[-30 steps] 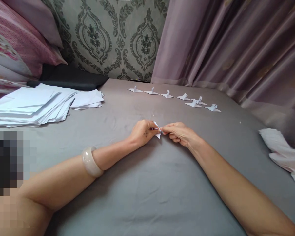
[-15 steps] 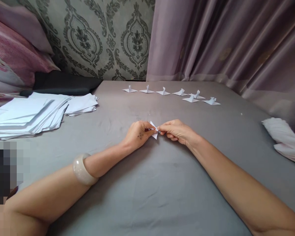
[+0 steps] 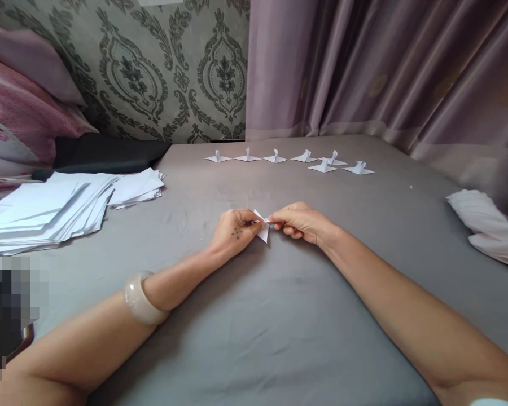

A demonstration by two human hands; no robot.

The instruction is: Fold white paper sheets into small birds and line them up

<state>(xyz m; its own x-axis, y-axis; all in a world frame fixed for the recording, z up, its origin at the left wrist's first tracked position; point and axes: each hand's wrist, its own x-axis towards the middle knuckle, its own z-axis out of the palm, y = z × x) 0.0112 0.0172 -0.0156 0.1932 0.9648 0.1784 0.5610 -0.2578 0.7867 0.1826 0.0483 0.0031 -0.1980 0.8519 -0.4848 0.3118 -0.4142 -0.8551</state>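
Between my two hands is a small folded white paper figure (image 3: 262, 234), with pointed flaps sticking out above and below the fingers. My left hand (image 3: 236, 232) pinches it from the left, thumb and fingers closed. From the right, my right hand (image 3: 300, 220) pinches the figure's other side, its remaining fingers curled in. The fingertips nearly meet and hide the figure's middle. Farther back stand several folded paper figures (image 3: 275, 158) with flat wings and an upright part, most of them in a row.
Stacks of white paper sheets (image 3: 46, 208) lie at the left, beside a black cloth or bag (image 3: 110, 153). A crumpled white cloth (image 3: 486, 223) is at the right edge. Behind the grey-covered surface (image 3: 254, 332) are a patterned wall and purple curtains (image 3: 296, 73). Part of a person shows at lower left.
The view has shifted and tilted slightly. Both hands keep their pinch on the folded paper figure, with only a very small shift of the fingers.
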